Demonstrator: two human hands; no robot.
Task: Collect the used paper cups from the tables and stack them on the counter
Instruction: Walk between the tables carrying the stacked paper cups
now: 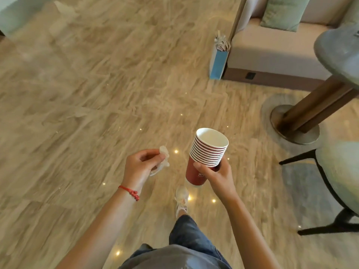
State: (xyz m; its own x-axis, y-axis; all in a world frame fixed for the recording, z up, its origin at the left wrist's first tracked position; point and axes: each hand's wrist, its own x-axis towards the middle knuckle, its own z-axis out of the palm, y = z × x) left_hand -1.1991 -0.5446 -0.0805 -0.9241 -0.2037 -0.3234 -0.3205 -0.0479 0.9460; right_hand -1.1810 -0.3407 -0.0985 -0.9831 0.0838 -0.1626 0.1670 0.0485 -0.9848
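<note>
Above shiny floor (77, 94) — right hand (217, 175) grips tall stack of red cups (206, 154), tipped a bit. Left hand (139, 167) pinches crumpled tissue (164, 158). Loose grip while walking — top cups could slide off.

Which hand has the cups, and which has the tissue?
The right hand grips the stack of red paper cups; the left hand, with the red wrist cord, pinches the crumpled tissue.

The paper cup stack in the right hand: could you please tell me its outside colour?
Dark red outside, with white rims and a white inside, on the stack of paper cups; the head view shows it.
</note>
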